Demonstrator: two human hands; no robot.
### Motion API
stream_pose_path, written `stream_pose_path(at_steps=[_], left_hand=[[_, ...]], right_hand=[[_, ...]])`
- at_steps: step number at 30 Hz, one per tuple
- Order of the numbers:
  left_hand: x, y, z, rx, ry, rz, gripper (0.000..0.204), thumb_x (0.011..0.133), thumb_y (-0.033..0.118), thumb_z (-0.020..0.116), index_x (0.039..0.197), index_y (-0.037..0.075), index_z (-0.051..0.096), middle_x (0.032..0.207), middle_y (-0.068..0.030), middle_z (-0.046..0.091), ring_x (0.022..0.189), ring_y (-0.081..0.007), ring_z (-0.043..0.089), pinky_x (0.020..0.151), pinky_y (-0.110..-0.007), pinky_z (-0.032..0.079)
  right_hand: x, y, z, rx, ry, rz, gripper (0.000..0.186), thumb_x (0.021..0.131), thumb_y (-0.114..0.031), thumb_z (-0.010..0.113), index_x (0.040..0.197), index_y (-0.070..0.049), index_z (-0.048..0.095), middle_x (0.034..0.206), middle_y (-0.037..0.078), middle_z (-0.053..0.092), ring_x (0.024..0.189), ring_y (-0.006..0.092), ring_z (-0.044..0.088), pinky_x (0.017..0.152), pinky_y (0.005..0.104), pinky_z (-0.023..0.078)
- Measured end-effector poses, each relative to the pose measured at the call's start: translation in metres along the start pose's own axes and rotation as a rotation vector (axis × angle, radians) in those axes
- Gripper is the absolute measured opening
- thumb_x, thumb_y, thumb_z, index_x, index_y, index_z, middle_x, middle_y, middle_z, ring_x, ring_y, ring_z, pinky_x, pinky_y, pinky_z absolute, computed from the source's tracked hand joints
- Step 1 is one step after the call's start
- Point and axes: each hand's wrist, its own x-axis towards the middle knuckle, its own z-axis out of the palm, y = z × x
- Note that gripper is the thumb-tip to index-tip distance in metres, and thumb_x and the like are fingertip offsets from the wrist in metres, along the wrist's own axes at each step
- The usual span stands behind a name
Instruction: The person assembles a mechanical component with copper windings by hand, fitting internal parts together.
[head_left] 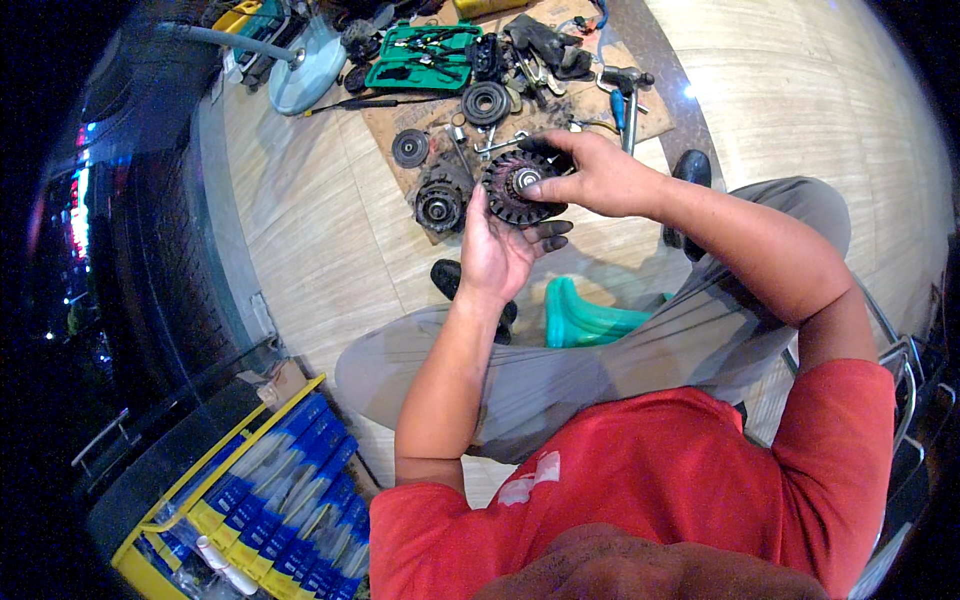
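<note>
Both my hands are on a round, dark, greasy motor rotor (506,196) with a toothed rim and a shiny bearing at its middle. My left hand (497,252) supports it from below and the near side, palm up, thumb against its left rim; the blackened fingertips show past the near edge. My right hand (590,172) grips it from the right, with the thumb near the bearing and dark-stained fingers over the far rim. Just left of it a dirty motor housing (440,202) lies on a cardboard sheet (393,123).
Around the housing lie a small black pulley (410,148), a larger ring-shaped pulley (486,103), wrenches (500,146), a hammer (628,95) and an open green tool case (424,57). A green plastic stool (590,316) is between my legs. A yellow rack with blue packets (280,500) stands lower left.
</note>
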Motion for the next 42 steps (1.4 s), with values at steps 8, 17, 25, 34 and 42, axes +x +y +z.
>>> stream_pose_path(at_steps=[8,17,25,34,42], left_hand=[[0.003,-0.004,0.013,0.005,-0.008,0.044,0.058,0.099,0.052,0.023,0.129,0.008,0.047,0.117,-0.0112,0.060,0.095,-0.0322,0.064,0.083,-0.048,0.051],[0.009,-0.006,0.016,-0.014,-0.039,0.063,0.056,0.099,0.050,0.024,0.131,0.009,0.046,0.124,-0.0106,0.057,0.105,-0.0290,0.060,0.089,-0.050,0.050],[0.010,-0.008,0.014,-0.093,-0.019,0.067,0.061,0.097,0.054,0.024,0.130,0.009,0.048,0.122,-0.0123,0.058,0.103,-0.0318,0.060,0.088,-0.052,0.049],[0.008,-0.006,-0.001,-0.063,-0.132,0.040,0.070,0.092,0.064,0.024,0.131,0.011,0.049,0.116,-0.0157,0.062,0.094,-0.0352,0.062,0.080,-0.051,0.051],[0.006,-0.009,0.004,-0.072,-0.065,0.001,0.070,0.096,0.059,0.017,0.131,0.006,0.047,0.111,-0.0185,0.063,0.092,-0.0358,0.065,0.080,-0.051,0.053]], right_hand=[[-0.012,0.003,-0.003,-0.148,0.075,-0.068,0.061,0.072,-0.020,0.078,0.123,0.003,0.052,0.104,0.019,0.065,0.097,0.0262,0.064,0.087,0.0350,0.050],[-0.021,0.008,-0.008,-0.250,0.129,-0.150,0.063,0.069,-0.020,0.078,0.122,0.003,0.052,0.104,0.023,0.063,0.097,0.0340,0.063,0.085,0.0391,0.050],[-0.021,0.009,-0.012,-0.235,0.134,-0.214,0.057,0.070,-0.020,0.076,0.119,0.002,0.055,0.103,0.024,0.063,0.097,0.0398,0.061,0.085,0.0415,0.049],[-0.011,0.008,-0.014,0.279,-0.005,0.096,0.036,0.086,-0.012,0.066,0.119,0.001,0.059,0.091,0.004,0.065,0.079,0.0109,0.058,0.072,0.0270,0.050],[-0.009,0.012,-0.011,0.219,0.005,0.237,0.027,0.087,-0.021,0.065,0.100,0.002,0.066,0.080,0.006,0.066,0.070,0.0117,0.057,0.061,0.0285,0.048]])
